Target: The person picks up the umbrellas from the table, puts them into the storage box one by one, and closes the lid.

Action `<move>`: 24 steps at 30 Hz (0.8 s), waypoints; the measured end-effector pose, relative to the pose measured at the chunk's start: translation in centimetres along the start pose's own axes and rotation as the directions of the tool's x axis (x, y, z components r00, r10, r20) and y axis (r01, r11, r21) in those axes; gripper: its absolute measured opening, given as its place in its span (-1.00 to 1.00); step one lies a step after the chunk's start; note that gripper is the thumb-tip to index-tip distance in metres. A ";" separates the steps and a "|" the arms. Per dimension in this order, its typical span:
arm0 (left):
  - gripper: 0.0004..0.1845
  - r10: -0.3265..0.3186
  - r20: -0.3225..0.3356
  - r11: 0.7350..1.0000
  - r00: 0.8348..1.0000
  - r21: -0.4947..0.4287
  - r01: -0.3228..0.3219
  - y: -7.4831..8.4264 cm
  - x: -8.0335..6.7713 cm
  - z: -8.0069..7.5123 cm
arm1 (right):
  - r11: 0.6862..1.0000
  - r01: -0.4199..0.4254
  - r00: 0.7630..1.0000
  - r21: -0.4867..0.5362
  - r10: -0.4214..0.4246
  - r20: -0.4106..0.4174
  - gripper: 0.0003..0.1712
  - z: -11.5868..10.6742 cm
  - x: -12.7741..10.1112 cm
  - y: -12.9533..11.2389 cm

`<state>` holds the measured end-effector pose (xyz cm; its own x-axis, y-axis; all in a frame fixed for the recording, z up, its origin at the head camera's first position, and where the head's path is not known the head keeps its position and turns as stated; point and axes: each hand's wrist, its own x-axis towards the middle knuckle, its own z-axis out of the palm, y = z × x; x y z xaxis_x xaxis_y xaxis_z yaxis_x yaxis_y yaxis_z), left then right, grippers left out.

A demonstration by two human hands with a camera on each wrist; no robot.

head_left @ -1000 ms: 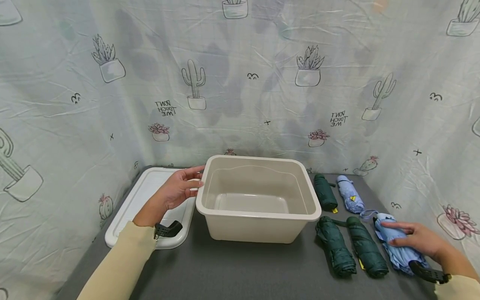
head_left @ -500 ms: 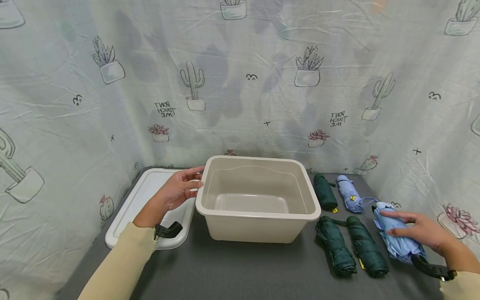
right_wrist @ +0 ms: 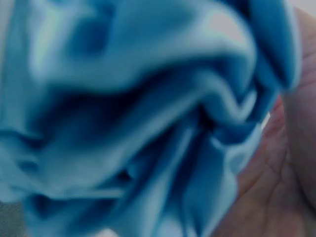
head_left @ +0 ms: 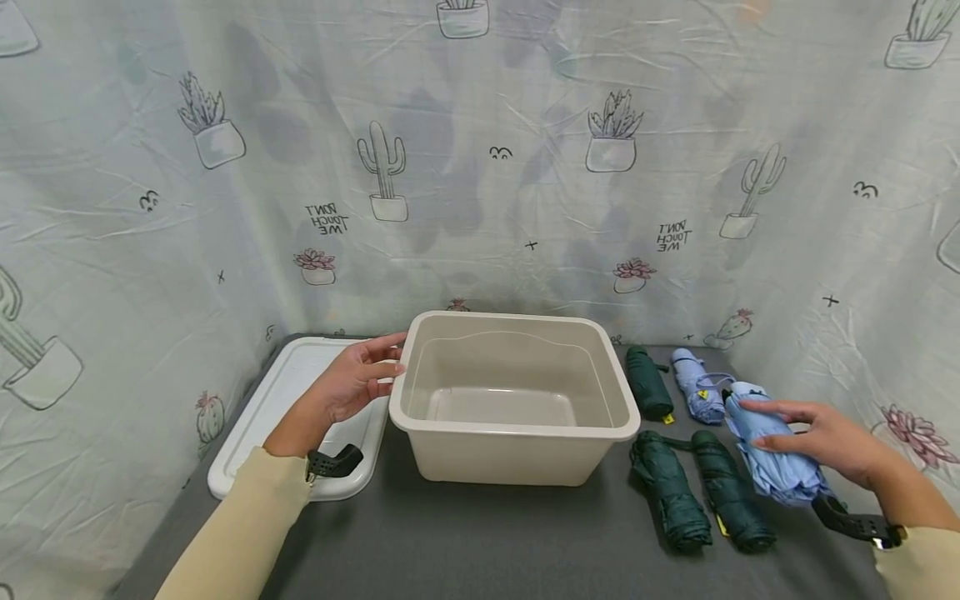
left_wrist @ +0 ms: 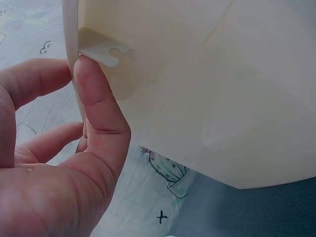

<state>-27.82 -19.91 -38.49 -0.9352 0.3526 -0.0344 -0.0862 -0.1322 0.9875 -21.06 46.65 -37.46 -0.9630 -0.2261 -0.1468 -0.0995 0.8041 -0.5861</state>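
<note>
A beige plastic bin (head_left: 498, 456) stands in the middle of the table. My left hand (head_left: 352, 379) holds its left rim; in the left wrist view the thumb (left_wrist: 96, 98) lies against the outer wall beneath the rim. On the right, my right hand (head_left: 821, 442) grips a light blue folded umbrella (head_left: 776, 462), its thumb and fingers round the cloth. The umbrella's bunched folds (right_wrist: 138, 123) fill most of the right wrist view, blurred. Just left of it lie two dark green folded umbrellas (head_left: 670, 492), side by side.
Behind them lie another green umbrella (head_left: 648, 383) and a second light blue one (head_left: 697, 387). A white lid (head_left: 300, 392) lies flat left of the bin. Patterned cloth (head_left: 502, 208) hangs around the grey table (head_left: 480, 542).
My right hand has lifted the light blue umbrella and moved it slightly left and away from me. My left hand and the bin stay in place.
</note>
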 end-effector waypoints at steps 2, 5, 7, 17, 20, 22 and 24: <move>-0.25 -0.002 -0.006 1.000 1.000 0.000 0.002 -0.1 0.0 0.0 | 1.000 0.009 1.000 0.011 -0.009 0.013 -0.32 0.0 0.2 -0.6; -0.25 -0.002 -0.010 1.000 1.000 0.002 0.002 -0.2 0.1 -0.1 | 0.999 0.025 0.999 0.032 -0.026 0.025 -0.31 -0.2 0.4 -1.6; -0.25 -0.003 -0.013 1.000 1.000 0.003 0.003 -0.3 0.1 -0.1 | 0.998 0.039 0.999 0.041 -0.040 0.020 -0.31 -0.3 0.6 -2.2; -0.24 -0.004 -0.014 1.000 1.000 -0.003 0.004 -0.5 0.2 -0.2 | 0.996 0.085 0.996 0.030 -0.085 -0.016 -0.31 -0.4 1.5 -5.8; -0.24 -0.004 -0.016 1.000 1.000 -0.006 0.003 -0.5 0.2 -0.2 | 0.994 0.084 0.996 0.062 -0.083 -0.019 -0.29 -0.4 1.7 -7.1; -0.24 -0.003 -0.014 1.000 1.000 -0.010 0.003 -0.5 0.2 -0.2 | 0.992 0.083 0.997 0.097 -0.082 -0.012 -0.28 -0.5 1.9 -7.9; -0.24 -0.004 -0.011 1.000 1.000 -0.015 0.003 -0.5 0.2 -0.2 | 0.989 0.075 0.997 0.125 -0.074 -0.007 -0.27 -0.6 2.1 -8.8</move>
<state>-28.05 -19.97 -38.97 -0.9387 0.3424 -0.0398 -0.0945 -0.1446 0.9850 -22.33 39.42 -32.14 -0.9547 -0.2814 -0.0971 -0.1389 0.7098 -0.6906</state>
